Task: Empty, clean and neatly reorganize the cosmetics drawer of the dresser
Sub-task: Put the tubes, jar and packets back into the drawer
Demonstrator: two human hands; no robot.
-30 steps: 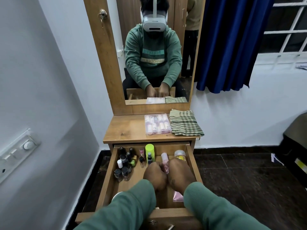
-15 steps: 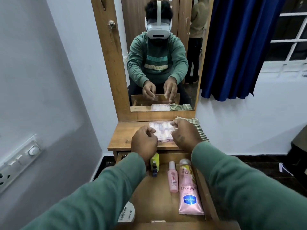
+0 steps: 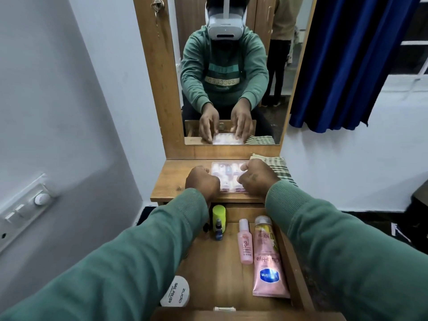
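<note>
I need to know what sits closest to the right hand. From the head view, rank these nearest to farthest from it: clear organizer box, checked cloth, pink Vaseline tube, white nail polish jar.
From the right hand:
1. Clear organizer box and checked cloth, on the dresser top to either side of the hand; too close to call.
2. Pink Vaseline tube, in the drawer's right side.
3. White nail polish jar, in the drawer's near left corner.

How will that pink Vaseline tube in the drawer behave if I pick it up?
The pink Vaseline tube lies flat, so it probably won't roll. It looks like a soft squeeze tube, likely to flex in a hand. Its glossy skin may be a little slippery.
</note>
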